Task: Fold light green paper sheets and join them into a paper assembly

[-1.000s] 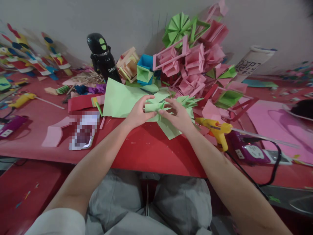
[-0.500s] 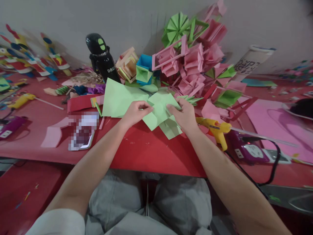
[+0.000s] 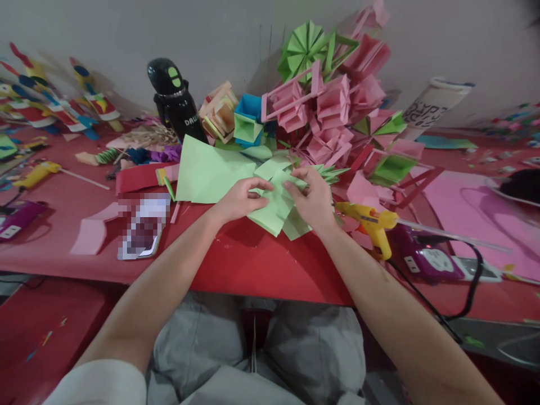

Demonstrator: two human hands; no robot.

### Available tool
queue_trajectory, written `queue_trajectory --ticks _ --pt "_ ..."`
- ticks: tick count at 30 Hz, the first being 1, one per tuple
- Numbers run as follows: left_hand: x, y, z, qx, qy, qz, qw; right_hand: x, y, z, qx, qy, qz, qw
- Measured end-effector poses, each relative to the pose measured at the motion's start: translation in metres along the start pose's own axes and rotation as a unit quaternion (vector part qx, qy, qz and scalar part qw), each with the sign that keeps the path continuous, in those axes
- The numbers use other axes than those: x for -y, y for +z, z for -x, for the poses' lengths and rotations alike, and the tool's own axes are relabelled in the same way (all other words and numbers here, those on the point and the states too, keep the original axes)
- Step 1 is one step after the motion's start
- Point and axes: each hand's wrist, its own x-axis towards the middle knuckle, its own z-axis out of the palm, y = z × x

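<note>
Between my hands is a creased piece of light green paper [image 3: 273,211], tilted with one corner toward me. My left hand [image 3: 244,198] grips its left side, thumb and fingers bent around the edge. On the other side, my right hand [image 3: 311,194] pinches the upper right part between thumb and fingers. Another green square lies partly beneath it, at the lower right. A larger green sheet [image 3: 206,171] lies left of my hands. Folded green pieces [image 3: 333,173] stick out behind my right hand.
A yellow glue gun [image 3: 373,222] lies right of my right forearm, near a purple power strip [image 3: 430,256] with a black cord. At left is a phone [image 3: 143,230]. A black bottle [image 3: 179,107] and pink folded paper shapes [image 3: 333,101] stand along the wall.
The green paper was folded up between my fingers, then opened flat, and is now turned with a corner toward me. Both hands have shifted their grip on it.
</note>
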Motion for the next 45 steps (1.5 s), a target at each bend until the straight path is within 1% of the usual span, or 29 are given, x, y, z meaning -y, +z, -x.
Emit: queue_trajectory --ticks 4,7,9,13,15,18,21,23,26,30,32,35,37,41,43,45 --pt "-0.002 0.001 0.001 -0.015 -0.033 0.044 0.998 0.003 -0.001 0.002 -0.004 -0.015 0.0 1.0" --pt "-0.003 0.001 0.001 -0.02 -0.042 0.069 0.997 0.005 -0.003 0.0 -0.018 -0.049 0.011 0.999" --pt "-0.004 0.0 0.001 -0.019 -0.037 0.074 0.996 0.005 -0.005 -0.001 -0.024 -0.046 0.016 0.999" --pt "-0.005 0.0 0.001 -0.03 -0.004 0.06 0.998 0.001 -0.004 -0.001 -0.007 -0.007 0.013 1.0" --pt "-0.005 0.001 0.001 -0.036 0.001 0.058 0.998 0.0 -0.003 -0.001 0.001 -0.001 0.002 1.0" --pt "-0.004 0.002 0.0 -0.044 -0.007 0.047 0.998 0.0 -0.001 -0.001 0.004 -0.022 -0.003 1.0" --pt "-0.001 0.002 -0.002 -0.061 -0.02 0.019 0.998 0.0 -0.003 -0.002 -0.005 -0.064 0.032 0.997" --pt "0.001 0.001 -0.002 -0.069 -0.026 -0.003 0.997 -0.001 -0.004 -0.004 -0.015 -0.072 0.053 0.996" --pt "0.002 0.001 -0.001 -0.062 -0.018 -0.024 0.998 -0.002 -0.005 -0.005 0.0 -0.046 0.063 0.997" --pt "0.0 0.0 0.0 -0.03 0.009 -0.043 0.999 -0.004 -0.004 -0.005 0.025 -0.006 0.058 0.998" --pt "-0.001 0.001 0.0 -0.021 0.027 -0.048 0.998 -0.003 -0.004 -0.004 0.034 -0.003 0.055 0.998" --pt "0.001 0.002 -0.001 -0.024 0.04 -0.033 0.998 0.001 -0.005 -0.003 0.054 -0.013 0.033 0.998" --pt "0.002 0.003 -0.001 -0.041 0.018 -0.005 0.999 0.004 -0.005 -0.001 0.064 -0.023 0.011 0.998" --pt "0.002 0.004 -0.001 -0.101 -0.068 0.044 0.992 0.008 -0.001 0.002 0.066 -0.061 -0.01 0.996" --pt "0.003 0.004 -0.002 -0.12 -0.08 0.054 0.988 0.008 0.001 0.004 0.067 -0.079 -0.017 0.994" --pt "0.004 0.003 -0.004 -0.113 -0.067 0.077 0.988 0.007 0.002 0.005 0.071 -0.097 -0.017 0.993"
